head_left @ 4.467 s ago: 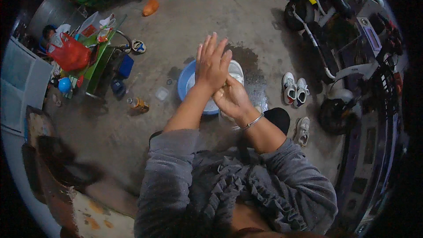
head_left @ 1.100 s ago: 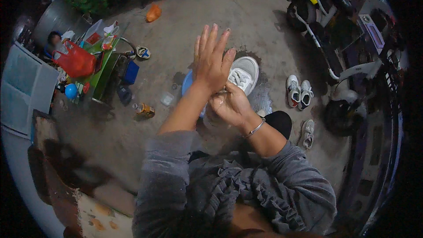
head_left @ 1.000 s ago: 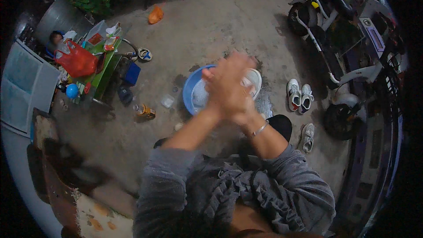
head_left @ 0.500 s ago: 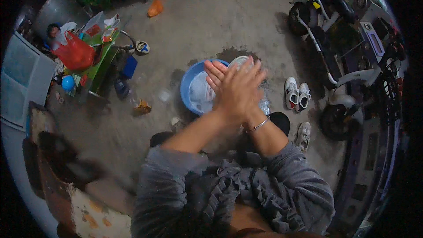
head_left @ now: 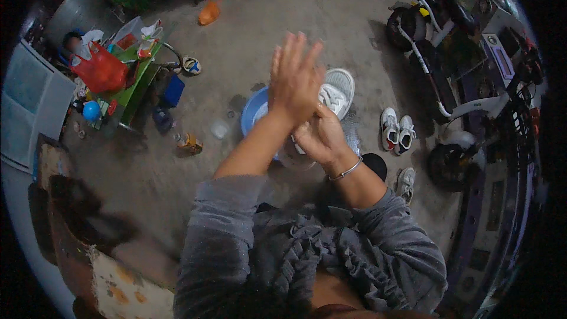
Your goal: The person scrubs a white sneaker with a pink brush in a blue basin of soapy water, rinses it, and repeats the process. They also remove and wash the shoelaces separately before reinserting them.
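Note:
In the middle of the view my left hand (head_left: 295,80) is raised with its fingers stretched out, slightly blurred, its back toward me. My right hand (head_left: 323,136), with a bangle at the wrist, touches the heel of the left hand. Its fingers are mostly hidden behind the left. Just beyond both hands is a white lace-up sneaker (head_left: 339,88), toe pointing away; its heel end is hidden, and whether a hand touches it I cannot tell. A blue basin (head_left: 251,109) stands on the floor under my left hand, largely covered by my arms.
A pair of white sneakers (head_left: 397,132) and a single shoe (head_left: 406,183) lie right of my knee. Farther right stands an electric scooter (head_left: 428,65). At left is a green low table (head_left: 142,74) with a red plastic bag (head_left: 99,70). An orange bag (head_left: 208,13) lies ahead.
My left hand has moved up and left, and my right hand has dropped lower, so they overlap less. Much more of the white sneaker shows beyond them.

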Demonstrator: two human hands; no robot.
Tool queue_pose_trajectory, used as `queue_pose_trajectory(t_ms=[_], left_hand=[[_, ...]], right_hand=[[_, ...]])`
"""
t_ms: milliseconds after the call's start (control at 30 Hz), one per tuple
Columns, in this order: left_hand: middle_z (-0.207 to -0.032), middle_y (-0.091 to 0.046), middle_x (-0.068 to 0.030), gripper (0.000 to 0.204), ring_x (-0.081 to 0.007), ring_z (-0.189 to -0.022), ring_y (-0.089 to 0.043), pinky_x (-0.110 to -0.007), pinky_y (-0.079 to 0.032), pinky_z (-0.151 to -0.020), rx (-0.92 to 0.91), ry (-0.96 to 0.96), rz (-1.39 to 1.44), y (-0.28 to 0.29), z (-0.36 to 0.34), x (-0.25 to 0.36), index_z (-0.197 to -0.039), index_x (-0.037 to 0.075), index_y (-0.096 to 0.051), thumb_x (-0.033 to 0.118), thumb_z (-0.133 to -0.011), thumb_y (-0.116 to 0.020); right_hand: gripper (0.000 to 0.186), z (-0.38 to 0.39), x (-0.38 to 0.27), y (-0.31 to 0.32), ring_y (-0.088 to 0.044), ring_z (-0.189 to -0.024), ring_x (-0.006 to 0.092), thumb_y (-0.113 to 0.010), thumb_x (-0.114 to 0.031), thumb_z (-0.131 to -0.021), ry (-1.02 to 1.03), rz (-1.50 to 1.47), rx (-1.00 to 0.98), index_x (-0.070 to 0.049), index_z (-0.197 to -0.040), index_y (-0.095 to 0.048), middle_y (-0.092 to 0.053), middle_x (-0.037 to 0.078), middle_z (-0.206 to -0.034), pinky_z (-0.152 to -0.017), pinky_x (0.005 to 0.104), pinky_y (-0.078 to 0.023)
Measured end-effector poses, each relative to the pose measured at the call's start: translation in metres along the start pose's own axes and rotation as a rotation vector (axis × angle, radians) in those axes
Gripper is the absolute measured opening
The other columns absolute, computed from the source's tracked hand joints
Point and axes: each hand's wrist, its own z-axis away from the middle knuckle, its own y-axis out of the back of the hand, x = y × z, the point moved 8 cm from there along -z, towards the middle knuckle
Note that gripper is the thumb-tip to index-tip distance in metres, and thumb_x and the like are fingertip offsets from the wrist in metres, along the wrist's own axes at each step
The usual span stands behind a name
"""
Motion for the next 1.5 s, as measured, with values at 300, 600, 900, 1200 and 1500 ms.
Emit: queue_pose_trajectory(t_ms=[300, 600, 900, 1200, 1500], left_hand=[[-0.121, -0.034, -0.0181, 0.037, -0.0292, -0.116, -0.026, -0.043, -0.015, -0.096, -0.108, -0.041, 0.031, -0.014, 0.0, 0.005, -0.108, -0.001, -0.043, 0.022, -0.08, -0.035], [-0.117, -0.038, -0.0177, 0.041, -0.0311, -0.115, -0.028, -0.043, -0.017, -0.095, 0.081, 0.37, -0.216, -0.001, 0.014, -0.012, -0.108, 0.006, -0.046, 0.029, -0.074, -0.044], [-0.118, -0.04, -0.013, 0.038, -0.0297, -0.116, -0.027, -0.045, -0.016, -0.095, -0.245, -0.203, 0.14, -0.011, 0.024, 0.072, -0.106, 0.008, -0.048, 0.03, -0.075, -0.045], [-0.123, -0.033, -0.0146, 0.047, -0.0315, -0.115, -0.028, -0.044, -0.017, -0.095, -0.101, 0.412, 0.066, -0.058, 0.035, 0.004, -0.116, 0.009, -0.04, 0.036, -0.077, -0.044], [-0.119, -0.038, -0.0142, 0.041, -0.0321, -0.114, -0.03, -0.046, -0.02, -0.093, 0.099, 0.047, 0.009, 0.014, -0.006, -0.006, -0.111, 0.015, -0.047, 0.035, -0.076, -0.046]], right_hand=[[0.046, 0.001, -0.004, -0.002, -0.018, -0.121, 0.0232, -0.024, -0.026, -0.087, 0.017, -0.04, -0.148, 0.001, -0.123, -0.018, -0.017, 0.015, -0.13, -0.099, 0.0328, -0.017], [0.048, 0.0, 0.008, -0.014, -0.021, -0.119, 0.0241, -0.025, -0.03, -0.087, 0.01, -0.247, -0.176, -0.001, -0.125, -0.017, -0.02, 0.013, -0.13, -0.099, 0.0333, -0.019], [0.048, -0.01, -0.01, 0.009, -0.02, -0.12, 0.0269, -0.027, -0.03, -0.087, 0.118, -0.15, -0.286, -0.003, -0.125, -0.017, -0.023, 0.016, -0.128, -0.099, 0.0348, -0.017], [0.051, -0.001, -0.016, -0.002, -0.015, -0.122, 0.0265, -0.02, -0.032, -0.086, 0.082, -0.19, -0.318, 0.002, -0.124, -0.014, -0.014, 0.016, -0.131, -0.1, 0.0344, -0.013], [0.05, 0.002, 0.005, 0.0, -0.015, -0.122, 0.0259, -0.023, -0.034, -0.086, 0.026, -0.049, -0.047, -0.001, -0.124, -0.02, -0.015, 0.015, -0.131, -0.1, 0.0344, -0.014]])
